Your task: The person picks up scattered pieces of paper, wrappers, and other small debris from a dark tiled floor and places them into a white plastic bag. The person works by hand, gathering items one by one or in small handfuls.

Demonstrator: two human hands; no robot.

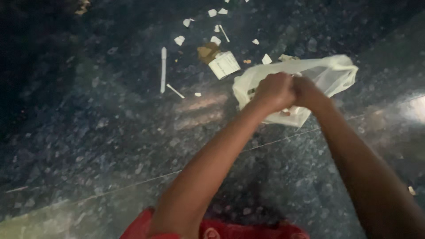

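Thin translucent white plastic bag (327,73), crinkled, slightly glossy. Dark speckled stone floor (110,132), polished, reflective. Matt torn paper scraps (179,40), upper centre. Smooth white plastic pen (163,68). Red cloth (221,230), bottom edge.

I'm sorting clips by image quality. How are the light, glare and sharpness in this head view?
Head view: dim overall, darkest at the upper left; glare streaks on the polished floor at the right edge; both hands and the bag slightly motion-blurred; the paper scraps read soft but distinct.
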